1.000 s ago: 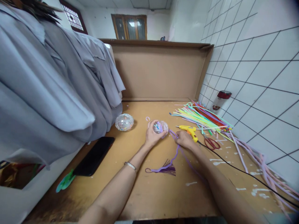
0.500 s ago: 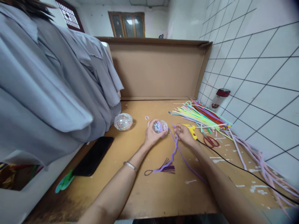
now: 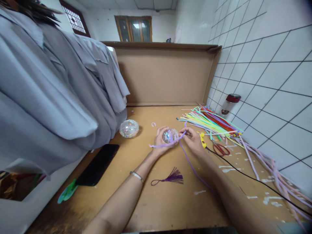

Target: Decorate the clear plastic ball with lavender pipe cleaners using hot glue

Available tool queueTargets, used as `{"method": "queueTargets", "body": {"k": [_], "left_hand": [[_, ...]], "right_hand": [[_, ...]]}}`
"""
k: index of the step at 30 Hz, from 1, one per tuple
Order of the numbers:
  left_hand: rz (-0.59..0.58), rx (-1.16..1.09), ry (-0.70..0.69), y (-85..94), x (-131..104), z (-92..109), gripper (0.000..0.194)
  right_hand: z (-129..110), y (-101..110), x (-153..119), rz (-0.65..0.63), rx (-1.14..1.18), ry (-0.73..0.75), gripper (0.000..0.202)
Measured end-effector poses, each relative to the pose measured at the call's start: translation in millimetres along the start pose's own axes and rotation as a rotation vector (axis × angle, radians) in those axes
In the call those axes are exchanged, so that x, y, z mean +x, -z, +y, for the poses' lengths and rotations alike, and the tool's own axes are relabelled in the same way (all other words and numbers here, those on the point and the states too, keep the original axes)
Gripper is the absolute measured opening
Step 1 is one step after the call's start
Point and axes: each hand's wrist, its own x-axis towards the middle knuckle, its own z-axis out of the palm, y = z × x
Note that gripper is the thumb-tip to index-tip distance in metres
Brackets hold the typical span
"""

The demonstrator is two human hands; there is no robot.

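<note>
My left hand [image 3: 159,139] is closed around a small clear bowl-like piece [image 3: 168,136] with lilac and blue bits on it. Beside it, my right hand [image 3: 192,137] pinches a lilac pipe cleaner [image 3: 175,141], whose free end crosses in front of the piece and over my left hand. Another lilac length [image 3: 191,166] trails from near the piece down under my right forearm. Closer to me on the table lies a dark purple tassel [image 3: 174,177] with a cord loop. A second clear bowl-like piece [image 3: 129,128] with coloured specks sits to the left.
Right of my hands are a yellow glue gun [image 3: 202,141] with a black cord, red-handled scissors [image 3: 220,149] and a heap of coloured pipe cleaners [image 3: 204,118]. A red-lidded jar [image 3: 229,104] stands by the tiled wall. A black phone [image 3: 98,165] and grey clothing [image 3: 60,91] are at left.
The lilac pipe cleaner's free end has swung up from over the tassel to lie across the front of the clear piece. My right hand stays close to the piece.
</note>
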Motion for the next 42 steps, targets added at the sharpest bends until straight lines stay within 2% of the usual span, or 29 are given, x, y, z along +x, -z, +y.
{"method": "queueTargets", "body": {"k": [4,8,13,17,23,30,42], "left_hand": [[-0.020,0.001,0.006,0.1,-1,5,0.063],[-0.043,0.014,0.028,2.1,-1,9,0.064],[-0.048,0.010,0.025,2.6,-1,9,0.064],[-0.060,0.020,0.044,2.6,-1,9,0.064],[-0.056,0.018,0.031,3.4,0,8,0.062],[-0.039,0.017,0.016,2.0,1,7,0.060],[-0.049,0.023,0.018,2.4,1,6,0.062]], "right_hand": [[-4,0,-3,0.121,-0.199,0.178,0.029],[-1,-1,-5,0.202,-0.239,0.213,0.033],[2,-7,-9,0.100,-0.320,0.366,0.035],[3,-13,-15,0.089,-0.390,0.486,0.040],[9,-19,-23,-0.008,-0.502,0.639,0.041],[11,-18,-22,-0.014,-0.524,0.668,0.043],[15,-20,-23,-0.043,-0.482,0.607,0.042]]}}
